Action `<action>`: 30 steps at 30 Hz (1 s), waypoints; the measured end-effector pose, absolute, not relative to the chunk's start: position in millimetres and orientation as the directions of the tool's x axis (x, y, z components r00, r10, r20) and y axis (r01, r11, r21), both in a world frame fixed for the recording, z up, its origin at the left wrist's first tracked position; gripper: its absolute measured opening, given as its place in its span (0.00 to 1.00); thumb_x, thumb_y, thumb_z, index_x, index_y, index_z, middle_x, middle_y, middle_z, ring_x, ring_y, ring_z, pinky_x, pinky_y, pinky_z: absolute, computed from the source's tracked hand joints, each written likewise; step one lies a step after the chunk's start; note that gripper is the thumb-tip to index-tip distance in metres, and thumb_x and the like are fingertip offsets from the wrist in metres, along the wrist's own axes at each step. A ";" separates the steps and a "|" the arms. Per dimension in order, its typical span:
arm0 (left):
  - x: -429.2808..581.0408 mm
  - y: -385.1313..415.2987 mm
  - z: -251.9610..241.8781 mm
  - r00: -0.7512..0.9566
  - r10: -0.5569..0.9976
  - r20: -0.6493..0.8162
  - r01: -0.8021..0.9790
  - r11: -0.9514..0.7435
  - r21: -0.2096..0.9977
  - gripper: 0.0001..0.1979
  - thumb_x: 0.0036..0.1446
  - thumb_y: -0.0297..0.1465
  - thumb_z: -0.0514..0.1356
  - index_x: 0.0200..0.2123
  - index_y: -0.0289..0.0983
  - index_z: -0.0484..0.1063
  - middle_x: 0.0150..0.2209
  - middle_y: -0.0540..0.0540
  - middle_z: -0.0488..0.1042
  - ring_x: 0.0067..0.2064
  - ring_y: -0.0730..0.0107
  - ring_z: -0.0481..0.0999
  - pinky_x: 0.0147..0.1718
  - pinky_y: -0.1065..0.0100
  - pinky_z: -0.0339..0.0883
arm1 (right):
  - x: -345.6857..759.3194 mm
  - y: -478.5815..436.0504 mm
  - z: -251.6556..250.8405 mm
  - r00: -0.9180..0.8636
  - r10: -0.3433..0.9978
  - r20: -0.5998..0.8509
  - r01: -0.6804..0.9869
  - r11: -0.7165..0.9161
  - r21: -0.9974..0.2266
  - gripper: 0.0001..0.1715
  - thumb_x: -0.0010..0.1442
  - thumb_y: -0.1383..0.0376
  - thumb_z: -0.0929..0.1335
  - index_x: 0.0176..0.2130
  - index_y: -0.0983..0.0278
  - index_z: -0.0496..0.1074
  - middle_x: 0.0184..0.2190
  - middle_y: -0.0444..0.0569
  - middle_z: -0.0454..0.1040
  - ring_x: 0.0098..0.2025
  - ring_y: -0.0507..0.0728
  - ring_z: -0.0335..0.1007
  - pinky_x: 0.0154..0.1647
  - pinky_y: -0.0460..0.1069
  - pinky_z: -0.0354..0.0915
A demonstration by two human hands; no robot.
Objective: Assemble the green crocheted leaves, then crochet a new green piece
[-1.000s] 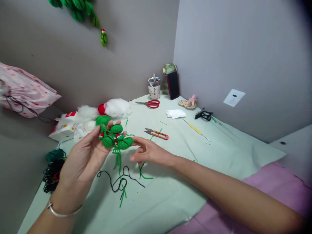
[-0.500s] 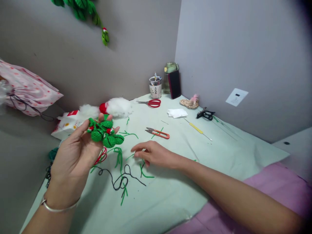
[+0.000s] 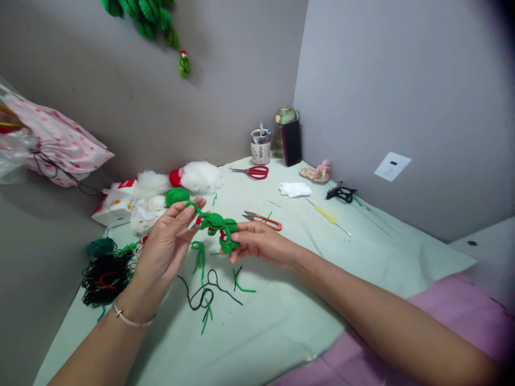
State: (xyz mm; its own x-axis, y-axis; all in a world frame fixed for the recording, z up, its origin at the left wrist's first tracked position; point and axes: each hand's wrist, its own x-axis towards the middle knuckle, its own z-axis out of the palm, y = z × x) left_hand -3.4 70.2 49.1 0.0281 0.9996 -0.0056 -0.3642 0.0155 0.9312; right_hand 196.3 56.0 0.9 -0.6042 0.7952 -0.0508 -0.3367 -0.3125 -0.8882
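A green crocheted piece with leaf-like lobes and small red and white parts is held up between both hands above the table. My left hand pinches its green cord end at the upper left. On the other side, my right hand grips the lobes at the right end between thumb and fingers. Below lie green yarn scraps and a loose loop of black yarn. Orange thread snips rest just behind my right hand.
Red-handled scissors, a yellow-handled crochet hook, a folded tissue and a black clip lie farther back. White stuffing, a green yarn ball and dark yarn sit left. A phone leans at the corner.
My right hand has left the tabletop and taken hold of the crocheted piece. My left hand has moved right, from cradling it on the open palm to pinching its cord end.
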 end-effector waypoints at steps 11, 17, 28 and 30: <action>-25.9 91.3 89.4 0.020 0.991 0.132 -0.164 -0.127 0.978 0.12 0.45 0.32 0.76 0.33 0.40 0.80 0.30 0.53 0.79 0.30 0.74 0.77 0.32 0.76 0.74 | 206.1 57.7 5.4 -0.600 0.794 -0.097 -0.345 -0.367 -0.864 0.24 0.66 0.49 0.68 0.43 0.69 0.75 0.21 0.39 0.71 0.15 0.42 0.41 0.18 0.44 0.43; -62.7 131.2 162.2 -0.070 0.952 0.297 -0.115 -0.304 0.946 0.12 0.43 0.27 0.76 0.32 0.38 0.79 0.29 0.51 0.82 0.31 0.72 0.80 0.33 0.77 0.75 | 197.6 57.2 -2.0 -0.615 0.775 -0.148 -0.155 -0.303 -0.940 0.25 0.54 0.51 0.75 0.40 0.69 0.76 0.19 0.40 0.71 0.16 0.44 0.52 0.19 0.44 0.43; -70.7 212.5 321.7 -0.125 0.809 0.575 0.007 -0.579 0.816 0.06 0.57 0.15 0.66 0.36 0.29 0.78 0.25 0.52 0.80 0.28 0.78 0.76 0.31 0.80 0.70 | 188.8 69.6 -29.7 -0.583 0.787 -0.203 -0.084 -0.307 -0.948 0.25 0.48 0.50 0.77 0.34 0.69 0.79 0.18 0.39 0.67 0.18 0.44 0.52 0.21 0.44 0.45; -59.8 223.5 344.2 -0.111 0.775 0.622 0.028 -0.623 0.782 0.07 0.57 0.15 0.66 0.36 0.29 0.77 0.25 0.52 0.79 0.30 0.76 0.77 0.34 0.78 0.72 | 189.6 72.6 -35.4 -0.576 0.791 -0.208 -0.110 -0.327 -0.939 0.25 0.45 0.49 0.79 0.32 0.68 0.79 0.17 0.38 0.64 0.19 0.44 0.52 0.22 0.44 0.45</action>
State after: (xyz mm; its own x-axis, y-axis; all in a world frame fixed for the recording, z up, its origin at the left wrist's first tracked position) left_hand -59.8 223.5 344.2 -0.1111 0.7755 0.6216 0.0276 -0.6228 0.7819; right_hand 189.6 72.6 -35.4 -0.5755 0.7908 -0.2084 -0.1097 -0.3273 -0.9385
